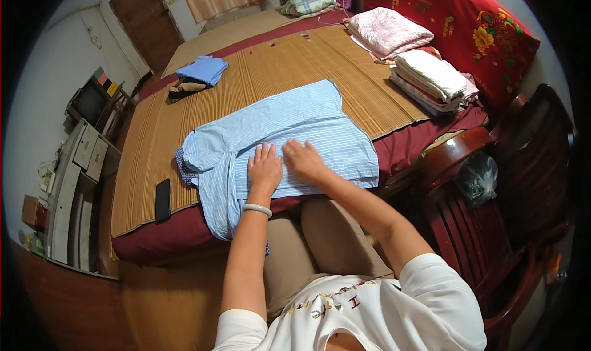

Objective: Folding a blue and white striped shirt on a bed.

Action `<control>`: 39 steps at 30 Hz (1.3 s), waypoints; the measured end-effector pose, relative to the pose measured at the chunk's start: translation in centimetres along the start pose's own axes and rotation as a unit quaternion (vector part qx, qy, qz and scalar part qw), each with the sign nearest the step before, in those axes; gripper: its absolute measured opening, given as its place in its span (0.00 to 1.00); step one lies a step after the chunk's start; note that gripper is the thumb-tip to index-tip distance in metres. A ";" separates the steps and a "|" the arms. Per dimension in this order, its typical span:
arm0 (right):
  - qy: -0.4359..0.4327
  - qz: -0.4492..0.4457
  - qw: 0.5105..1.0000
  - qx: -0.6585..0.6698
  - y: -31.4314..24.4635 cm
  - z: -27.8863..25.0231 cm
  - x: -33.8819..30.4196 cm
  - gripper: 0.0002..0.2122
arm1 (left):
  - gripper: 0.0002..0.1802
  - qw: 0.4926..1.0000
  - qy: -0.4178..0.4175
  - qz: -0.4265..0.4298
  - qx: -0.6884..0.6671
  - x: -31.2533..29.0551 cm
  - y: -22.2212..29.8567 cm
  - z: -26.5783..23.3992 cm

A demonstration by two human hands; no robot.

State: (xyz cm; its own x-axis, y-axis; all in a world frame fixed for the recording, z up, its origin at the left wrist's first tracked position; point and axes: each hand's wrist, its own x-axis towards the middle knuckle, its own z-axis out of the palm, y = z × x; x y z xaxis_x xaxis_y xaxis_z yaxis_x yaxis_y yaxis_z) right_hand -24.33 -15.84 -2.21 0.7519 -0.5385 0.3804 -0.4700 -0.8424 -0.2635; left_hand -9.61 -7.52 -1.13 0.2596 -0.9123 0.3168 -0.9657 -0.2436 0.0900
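A light blue striped shirt (345, 157) lies spread on the bed's bamboo mat, its collar end with dark dotted trim toward the left. One sleeve hangs over the bed's near edge. My left hand (265, 166) rests flat on the middle of the shirt, fingers stretched out, a pale bangle (257, 210) on that wrist. Just to its right, my right hand (304, 161) is over the shirt with its fingers apart, slightly blurred; whether it touches the cloth I cannot tell. Neither hand grips anything.
A black phone (162, 200) lies on the bamboo mat (144, 160) at the left. Folded blue and dark clothes (203, 72) sit farther back. Folded white cloths (430, 77) and a pink quilt (389, 32) are stacked at the right. A dark wooden chair (468, 228) holding a plastic bag (477, 178) stands near right.
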 end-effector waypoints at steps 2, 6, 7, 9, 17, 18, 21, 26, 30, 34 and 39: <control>0.031 0.007 0.999 -0.008 -0.9 0.9 0.1 0.27 | 0.31 0.999 0.024 -0.036 -0.033 -0.3 0.0 0.5; -0.028 0.079 0.994 -0.066 3.2 -2.6 -0.1 0.33 | 0.33 0.997 0.031 -0.070 -0.007 -0.4 -2.9 -0.1; -0.026 0.111 0.991 -0.068 6.0 -3.6 -0.3 0.33 | 0.33 0.997 0.051 -0.063 -0.016 -0.3 -3.6 0.0; 0.008 0.172 0.982 -0.082 11.5 -5.0 -2.5 0.33 | 0.32 0.995 0.036 -0.086 -0.048 0.1 -4.0 -0.2; -0.023 0.216 0.964 -0.157 14.2 -7.5 -4.6 0.31 | 0.29 0.986 0.066 -0.122 -0.088 -0.5 -4.3 0.1; -0.021 0.243 0.955 -0.172 13.0 -7.1 -4.0 0.30 | 0.29 0.986 0.064 -0.128 -0.089 -0.5 -4.3 0.0; 0.079 0.090 0.985 -0.127 7.9 -3.2 -2.4 0.28 | 0.29 0.988 0.079 -0.117 -0.064 -0.3 -4.3 0.4; -0.025 0.000 1.000 -0.007 -6.1 1.6 1.1 0.25 | 0.25 0.987 0.096 -0.103 -0.078 -0.6 -5.0 0.9; 0.014 -0.024 1.000 0.001 -4.2 1.9 0.2 0.28 | 0.24 0.987 0.080 -0.094 -0.099 -0.3 -4.1 1.2; 0.017 0.072 0.993 -0.088 2.7 -2.2 -1.5 0.31 | 0.24 0.987 0.097 -0.102 -0.075 -1.0 -5.6 0.6; 0.044 0.135 0.978 -0.150 12.8 -7.4 -7.4 0.29 | 0.25 0.988 0.092 -0.106 -0.069 -0.4 -5.4 0.6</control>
State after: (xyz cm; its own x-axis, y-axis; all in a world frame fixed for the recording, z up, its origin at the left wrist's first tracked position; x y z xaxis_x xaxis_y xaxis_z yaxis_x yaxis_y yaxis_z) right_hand -39.33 -22.78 -1.84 0.5448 -0.7302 0.4122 -0.7705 -0.6299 -0.0974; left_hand -4.48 -6.05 -2.26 0.4642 -0.7677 0.4418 -0.8833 -0.3638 0.2958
